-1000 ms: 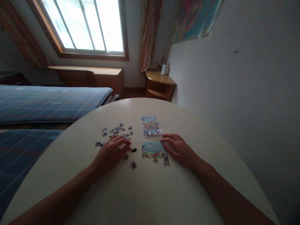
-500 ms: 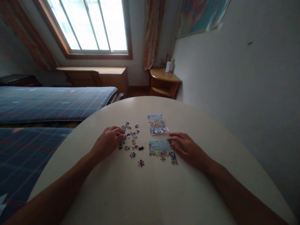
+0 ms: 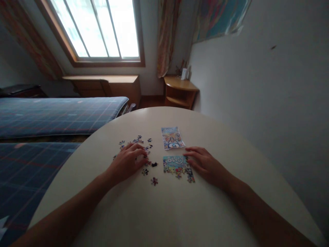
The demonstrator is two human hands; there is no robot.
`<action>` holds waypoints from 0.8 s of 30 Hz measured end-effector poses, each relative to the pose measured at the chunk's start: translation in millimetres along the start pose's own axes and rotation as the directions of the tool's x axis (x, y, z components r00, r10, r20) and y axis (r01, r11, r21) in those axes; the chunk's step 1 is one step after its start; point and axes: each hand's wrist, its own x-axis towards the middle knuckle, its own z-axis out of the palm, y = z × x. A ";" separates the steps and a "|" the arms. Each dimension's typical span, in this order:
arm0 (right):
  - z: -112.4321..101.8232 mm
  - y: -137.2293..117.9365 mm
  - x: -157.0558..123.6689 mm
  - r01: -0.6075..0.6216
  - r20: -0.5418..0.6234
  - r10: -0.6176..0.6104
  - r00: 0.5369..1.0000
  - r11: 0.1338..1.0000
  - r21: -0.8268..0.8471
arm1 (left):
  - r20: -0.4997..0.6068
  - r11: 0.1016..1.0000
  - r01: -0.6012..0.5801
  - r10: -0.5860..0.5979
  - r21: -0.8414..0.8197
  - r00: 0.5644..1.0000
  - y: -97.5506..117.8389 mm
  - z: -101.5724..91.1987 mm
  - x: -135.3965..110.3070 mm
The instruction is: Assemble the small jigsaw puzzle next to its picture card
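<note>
My left hand reaches over a scattered heap of small jigsaw pieces, hiding part of it. Its fingers are bent and apart from the thumb, with the tips down among the pieces; no held piece shows. My right hand lies on the table, fingers stretched out and slightly parted. Its fingertips touch the right edge of a partly joined jigsaw puzzle, blue with lettering at its top and ragged at its bottom. Just beyond that lies a printed picture sheet with a blue cartoon face.
A round-edged pale table carries everything. Single pieces lie nearer me, among them a reddish piece and a dark piece. A plaid mattress is at the left, a white wall at the right, a corner shelf behind.
My left hand has moved right and slightly nearer me across the heap, uncovering pieces on its left side and covering those in the middle. My right hand stays by the joined puzzle.
</note>
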 end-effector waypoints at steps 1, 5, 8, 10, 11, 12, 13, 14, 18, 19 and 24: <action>0.1 -0.3 0.2 0.001 -0.003 -0.001 1.000 1.000 -0.002 | 0.007 1.000 0.010 -0.010 -0.004 1.000 -0.2 0.6 0.0; -0.4 -2.2 0.8 0.002 -0.007 -0.002 1.000 1.000 -0.007 | 0.000 0.998 0.031 -0.031 -0.045 1.000 -1.7 3.3 0.2; -1.0 -3.6 1.2 0.002 -0.004 -0.002 1.000 1.000 -0.013 | -0.007 0.997 0.022 -0.023 -0.070 1.000 -1.7 3.5 0.7; -0.8 -4.1 1.5 -0.001 -0.006 0.001 1.000 1.000 -0.017 | -0.004 0.996 0.022 -0.022 -0.088 1.000 -1.4 3.2 1.0; -0.6 -4.2 1.7 0.000 -0.009 0.000 1.000 1.000 -0.018 | -0.004 0.995 0.024 -0.024 -0.098 1.000 -1.3 3.3 1.2; -0.3 -4.1 1.9 0.002 -0.013 -0.002 1.000 1.000 -0.017 | -0.009 0.994 0.027 -0.028 -0.110 1.000 -1.4 3.7 1.2; 0.0 -3.8 2.0 0.005 -0.016 -0.006 1.000 1.000 -0.015 | -0.020 0.992 0.031 -0.034 -0.123 0.999 -1.4 4.3 1.3; 0.3 -3.5 2.2 0.009 -0.018 -0.009 1.000 1.000 -0.014 | -0.035 0.990 0.038 -0.043 -0.136 0.998 -1.4 5.1 1.4; 0.0 -1.6 4.0 0.010 -0.016 -0.011 1.000 1.000 -0.019 | -0.090 0.972 0.059 -0.081 -0.227 0.993 2.3 7.5 2.0; -0.5 -1.5 4.7 0.009 -0.015 -0.009 1.000 1.000 -0.021 | -0.100 0.965 0.045 -0.073 -0.258 0.992 4.8 7.3 2.0; -3.5 -14.9 9.0 0.037 -0.074 -0.042 0.996 0.997 -0.061 | -0.202 0.914 -0.004 -0.085 -0.406 0.976 28.0 6.4 -2.3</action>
